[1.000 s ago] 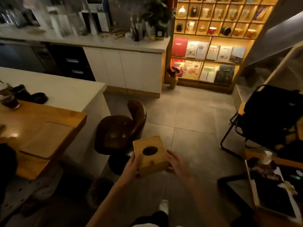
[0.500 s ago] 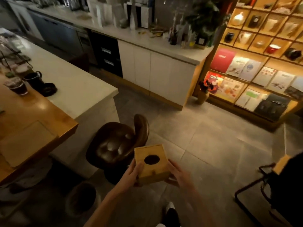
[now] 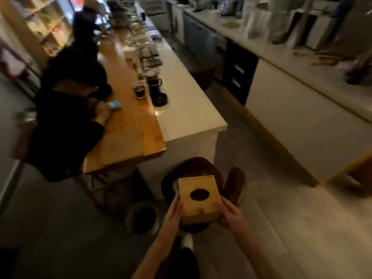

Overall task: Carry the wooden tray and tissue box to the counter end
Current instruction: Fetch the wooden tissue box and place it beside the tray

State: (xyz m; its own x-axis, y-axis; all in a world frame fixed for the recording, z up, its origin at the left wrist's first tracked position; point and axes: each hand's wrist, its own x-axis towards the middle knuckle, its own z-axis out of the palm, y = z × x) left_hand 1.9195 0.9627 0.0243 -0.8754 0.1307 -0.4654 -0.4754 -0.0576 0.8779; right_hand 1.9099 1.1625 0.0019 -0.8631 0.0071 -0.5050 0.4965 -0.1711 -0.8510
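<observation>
Tissue box in transit, counter end now ahead.

Left hand and right hand clamp the square light-wood tissue box, oval hole up. View has swung left: flat wooden tray on the orange-wood counter lies up-left of the hands.

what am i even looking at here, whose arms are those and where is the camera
There is no machine here. The camera sits on a person's head and looks forward and down, so the two bare arms at the bottom are that person's own. The left hand and right hand grip a wooden tissue box with a dark oval hole on top, one hand on each side. Ahead is a long counter, part wood, part white. A wooden tray lies on its near wooden end, and further along stands a glass of dark drink. A person in dark clothes sits at the counter. A brown stool stands below the box.
</observation>
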